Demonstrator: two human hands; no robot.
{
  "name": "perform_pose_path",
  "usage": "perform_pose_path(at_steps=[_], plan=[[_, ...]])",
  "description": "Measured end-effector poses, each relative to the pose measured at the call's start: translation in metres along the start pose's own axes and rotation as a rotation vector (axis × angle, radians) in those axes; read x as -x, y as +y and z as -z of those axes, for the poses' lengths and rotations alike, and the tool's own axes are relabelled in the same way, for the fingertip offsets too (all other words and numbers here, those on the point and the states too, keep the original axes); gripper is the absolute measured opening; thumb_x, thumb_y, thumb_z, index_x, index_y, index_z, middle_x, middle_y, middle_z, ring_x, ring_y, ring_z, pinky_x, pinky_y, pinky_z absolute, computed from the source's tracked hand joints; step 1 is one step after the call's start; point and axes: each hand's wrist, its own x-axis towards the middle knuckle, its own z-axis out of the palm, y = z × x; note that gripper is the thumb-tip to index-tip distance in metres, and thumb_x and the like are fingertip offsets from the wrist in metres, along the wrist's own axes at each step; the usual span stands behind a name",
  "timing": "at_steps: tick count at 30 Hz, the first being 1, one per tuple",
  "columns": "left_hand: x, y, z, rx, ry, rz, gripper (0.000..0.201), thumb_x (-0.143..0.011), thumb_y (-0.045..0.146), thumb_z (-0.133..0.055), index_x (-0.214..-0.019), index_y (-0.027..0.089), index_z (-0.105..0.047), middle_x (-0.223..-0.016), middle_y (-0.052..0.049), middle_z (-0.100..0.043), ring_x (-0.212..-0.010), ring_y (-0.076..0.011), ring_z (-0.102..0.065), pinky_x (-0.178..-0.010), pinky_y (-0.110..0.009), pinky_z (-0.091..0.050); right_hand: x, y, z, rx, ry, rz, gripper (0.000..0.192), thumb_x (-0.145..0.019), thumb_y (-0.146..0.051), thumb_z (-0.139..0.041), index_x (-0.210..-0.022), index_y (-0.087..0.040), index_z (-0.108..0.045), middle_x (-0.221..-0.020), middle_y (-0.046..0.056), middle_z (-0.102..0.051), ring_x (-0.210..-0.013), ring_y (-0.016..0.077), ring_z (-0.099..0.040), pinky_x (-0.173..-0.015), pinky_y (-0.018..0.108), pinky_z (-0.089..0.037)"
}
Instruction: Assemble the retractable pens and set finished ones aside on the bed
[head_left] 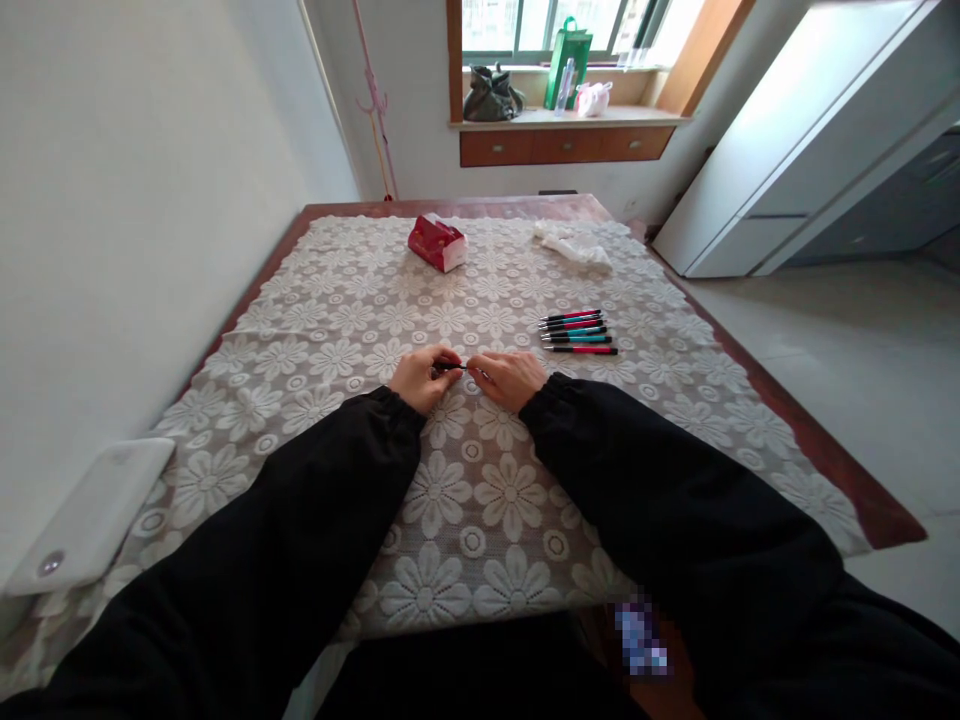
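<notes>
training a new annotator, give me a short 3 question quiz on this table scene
1. True or false: the left hand and right hand hold one dark pen between them.
2. The row of pens lies: A) left of the hands, B) right of and beyond the right hand, C) on the windowsill.
3. Fill in: the red tissue pack sits on the lace ____.

Key: 1 true; 2 B; 3 tablecloth
</notes>
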Motion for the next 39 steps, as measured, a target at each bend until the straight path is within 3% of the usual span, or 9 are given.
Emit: perform_pose_path(at_steps=[10, 14, 20, 25, 28, 34, 39], plan=[[-0.001, -0.009, -0.001, -0.145, 0.079, -0.010, 0.015, -0.081, 0.019, -0.073, -0.095, 0.023, -0.073, -0.092, -0.003, -0.077, -0.093, -0.0227, -0.070, -0.086, -0.035, -0.053, 0.003, -0.005, 0.007, 0.106, 0.027, -0.096, 0.028, -0.097, -0.032, -0.042, -0.099, -0.021, -0.068, -0.104, 0.006, -0.073, -0.075, 0.0171, -0.065, -0.058, 0.034, -0.019], [-0.001, -0.009, 0.000, -0.116, 0.075, 0.013, 0.013, -0.081, 0.023, -0.074, -0.093, 0.024, -0.074, -0.092, -0.002, -0.078, -0.089, -0.0215, -0.070, -0.085, -0.035, -0.054, 0.003, -0.004, 0.005, 0.116, 0.027, -0.035, 0.027, -0.096, -0.031, -0.044, -0.097, -0.020, -0.069, -0.103, 0.006, -0.072, -0.074, 0.0172, -0.064, -0.059, 0.035, -0.021], [-0.003, -0.008, 0.001, -0.017, 0.054, 0.081, 0.014, -0.081, 0.036, -0.074, -0.090, 0.025, -0.078, -0.089, -0.001, -0.079, -0.080, -0.0191, -0.069, -0.077, -0.032, -0.054, 0.003, -0.003, 0.005, 0.027, 0.009, 0.076, 0.028, -0.099, -0.030, -0.043, -0.112, -0.021, -0.066, -0.104, 0.004, -0.074, -0.076, 0.0165, -0.063, -0.061, 0.033, -0.022], [-0.003, -0.005, 0.002, -0.083, 0.075, 0.066, 0.017, -0.086, 0.035, -0.070, -0.097, 0.024, -0.076, -0.094, -0.002, -0.079, -0.077, -0.0188, -0.066, -0.075, -0.032, -0.053, 0.002, -0.004, 0.006, 0.031, -0.023, 0.114, 0.030, -0.102, -0.034, -0.042, -0.107, -0.020, -0.067, -0.102, 0.005, -0.073, -0.077, 0.0157, -0.063, -0.061, 0.032, -0.022], [-0.003, -0.006, 0.001, -0.126, 0.089, 0.044, 0.017, -0.086, 0.026, -0.067, -0.101, 0.023, -0.073, -0.101, -0.003, -0.078, -0.082, -0.0198, -0.067, -0.081, -0.034, -0.054, 0.002, -0.002, 0.004, 0.041, -0.019, 0.106, 0.033, -0.104, -0.040, -0.043, -0.105, -0.020, -0.069, -0.101, 0.005, -0.073, -0.078, 0.0155, -0.063, -0.061, 0.032, -0.022], [-0.003, -0.008, -0.001, -0.173, 0.080, -0.156, 0.007, -0.082, 0.027, -0.072, -0.088, 0.023, -0.074, -0.121, -0.005, -0.073, -0.117, -0.0267, -0.063, -0.110, -0.045, -0.045, 0.002, 0.000, 0.001, 0.073, -0.017, 0.066, 0.043, -0.104, -0.051, -0.042, -0.100, -0.021, -0.072, -0.098, 0.006, -0.073, -0.078, 0.0160, -0.064, -0.061, 0.032, -0.022], [-0.003, -0.011, 0.000, -0.166, 0.040, -0.163, 0.005, -0.080, 0.023, -0.073, -0.084, 0.023, -0.076, -0.118, -0.005, -0.072, -0.114, -0.0263, -0.064, -0.109, -0.045, -0.046, 0.003, -0.002, 0.006, 0.061, -0.003, 0.006, 0.046, -0.103, -0.053, -0.039, -0.098, -0.021, -0.072, -0.097, 0.006, -0.075, -0.077, 0.0171, -0.065, -0.062, 0.032, -0.023]])
